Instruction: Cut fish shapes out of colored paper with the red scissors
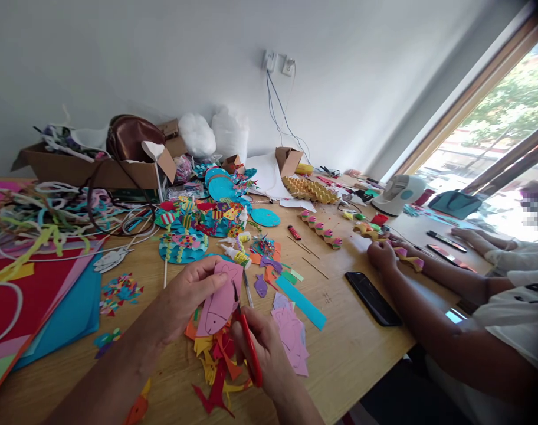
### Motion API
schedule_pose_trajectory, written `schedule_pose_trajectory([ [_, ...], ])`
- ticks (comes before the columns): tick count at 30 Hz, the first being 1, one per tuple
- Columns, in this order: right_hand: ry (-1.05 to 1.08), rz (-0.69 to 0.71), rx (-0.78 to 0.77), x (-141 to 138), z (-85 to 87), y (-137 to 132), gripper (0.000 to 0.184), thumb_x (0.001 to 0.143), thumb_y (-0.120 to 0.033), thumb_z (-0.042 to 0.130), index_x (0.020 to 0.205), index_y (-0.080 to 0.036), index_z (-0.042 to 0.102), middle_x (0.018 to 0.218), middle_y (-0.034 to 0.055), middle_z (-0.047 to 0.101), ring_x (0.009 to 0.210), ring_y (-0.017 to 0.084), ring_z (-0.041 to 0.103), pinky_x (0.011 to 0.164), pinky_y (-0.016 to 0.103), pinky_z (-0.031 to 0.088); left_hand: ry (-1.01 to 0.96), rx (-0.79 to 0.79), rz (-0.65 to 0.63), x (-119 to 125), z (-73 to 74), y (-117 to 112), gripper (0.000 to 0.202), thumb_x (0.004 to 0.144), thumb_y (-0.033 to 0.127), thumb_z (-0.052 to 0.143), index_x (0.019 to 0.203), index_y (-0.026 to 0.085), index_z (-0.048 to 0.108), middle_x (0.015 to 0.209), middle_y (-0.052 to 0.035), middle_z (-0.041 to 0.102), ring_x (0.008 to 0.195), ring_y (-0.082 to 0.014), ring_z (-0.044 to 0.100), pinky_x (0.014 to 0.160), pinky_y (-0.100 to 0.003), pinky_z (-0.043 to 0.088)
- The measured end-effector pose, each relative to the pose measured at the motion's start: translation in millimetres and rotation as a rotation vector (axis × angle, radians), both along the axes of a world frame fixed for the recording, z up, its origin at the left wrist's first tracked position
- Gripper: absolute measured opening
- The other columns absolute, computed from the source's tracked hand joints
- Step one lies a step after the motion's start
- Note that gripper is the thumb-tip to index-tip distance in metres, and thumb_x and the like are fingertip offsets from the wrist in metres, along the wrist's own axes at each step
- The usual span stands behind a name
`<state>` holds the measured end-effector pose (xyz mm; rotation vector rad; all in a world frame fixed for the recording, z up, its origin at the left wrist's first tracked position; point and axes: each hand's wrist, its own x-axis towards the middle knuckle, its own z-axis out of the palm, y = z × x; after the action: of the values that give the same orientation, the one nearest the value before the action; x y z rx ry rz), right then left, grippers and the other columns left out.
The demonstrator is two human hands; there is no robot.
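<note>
A piece of pink paper [220,304] with a fish outline drawn on it is pinched in my left hand [202,289]. My right hand [262,348] grips red-handled scissors [250,348], whose blades meet the paper's right edge. Below both hands lies a heap of red, orange and yellow paper scraps [218,369]. More pink paper pieces with drawn outlines [291,336] rest to the right of my right hand. A cut purple paper fish [260,285] and a blue paper strip [302,302] lie just beyond.
Coloured paper sheets [74,313] and tangled pipe cleaners [52,218] fill the left side. Behind are decorated blue paper discs [183,245], glue bottles [238,256] and a cardboard box [87,171]. On the right, a co-worker's hands [381,255] hold an egg-carton piece near a black phone [373,298].
</note>
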<state>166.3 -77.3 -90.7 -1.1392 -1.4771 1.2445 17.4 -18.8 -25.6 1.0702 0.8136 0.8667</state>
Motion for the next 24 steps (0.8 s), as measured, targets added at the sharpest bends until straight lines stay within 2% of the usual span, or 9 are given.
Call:
schedule_pose_trajectory([
  [5, 0.178, -0.036, -0.047, -9, -1.5, 0, 0.055, 0.081, -0.071, 0.047, 0.062, -0.020, 0.044, 0.047, -0.0056, 0.041, 0.043, 0.008, 0.033, 0.042, 0.021, 0.024, -0.042, -0.023, 0.054, 7, -1.5, -5, 0.024, 0.066, 0.035, 0.072, 0.069, 0.019, 0.056, 0.060, 0.0056, 0.056, 0.052, -0.0083, 0.047, 0.050, -0.019, 0.038],
  [12, 0.245, -0.090, -0.148, -18, 4.6, 1, 0.056, 0.076, -0.073, 0.051, 0.063, -0.019, 0.048, 0.043, -0.0054, 0.043, 0.037, 0.008, 0.035, 0.037, 0.019, 0.026, -0.041, 0.004, 0.048, 12, -4.7, -8, 0.025, 0.067, 0.036, 0.072, 0.069, 0.019, 0.054, 0.062, 0.0055, 0.055, 0.056, -0.0096, 0.048, 0.056, -0.021, 0.042],
  [17, 0.253, -0.085, -0.143, -19, 4.8, 1, 0.060, 0.076, -0.076, 0.047, 0.060, -0.018, 0.049, 0.043, -0.0043, 0.043, 0.037, 0.008, 0.037, 0.036, 0.018, 0.028, -0.016, 0.025, 0.050, 15, -3.6, -9, 0.021, 0.069, 0.034, 0.068, 0.067, 0.019, 0.053, 0.062, 0.0055, 0.053, 0.056, -0.0094, 0.045, 0.055, -0.020, 0.039],
  [20, 0.276, -0.082, -0.121, -20, -3.7, 1, 0.060, 0.079, -0.073, 0.046, 0.068, -0.015, 0.058, 0.042, -0.0051, 0.042, 0.036, 0.008, 0.038, 0.036, 0.018, 0.029, 0.000, 0.043, 0.024, 17, -2.7, -9, 0.020, 0.070, 0.034, 0.066, 0.067, 0.019, 0.053, 0.060, 0.0060, 0.051, 0.054, -0.0089, 0.041, 0.052, -0.020, 0.035],
  [24, 0.321, -0.093, -0.075, -19, -14.5, 1, 0.050, 0.085, -0.061, 0.048, 0.083, -0.015, 0.064, 0.042, -0.0060, 0.043, 0.037, 0.009, 0.039, 0.037, 0.018, 0.031, 0.011, 0.080, 0.002, 16, -5.1, -8, 0.022, 0.072, 0.034, 0.064, 0.064, 0.019, 0.050, 0.056, 0.0075, 0.045, 0.051, -0.0083, 0.035, 0.050, -0.020, 0.033],
])
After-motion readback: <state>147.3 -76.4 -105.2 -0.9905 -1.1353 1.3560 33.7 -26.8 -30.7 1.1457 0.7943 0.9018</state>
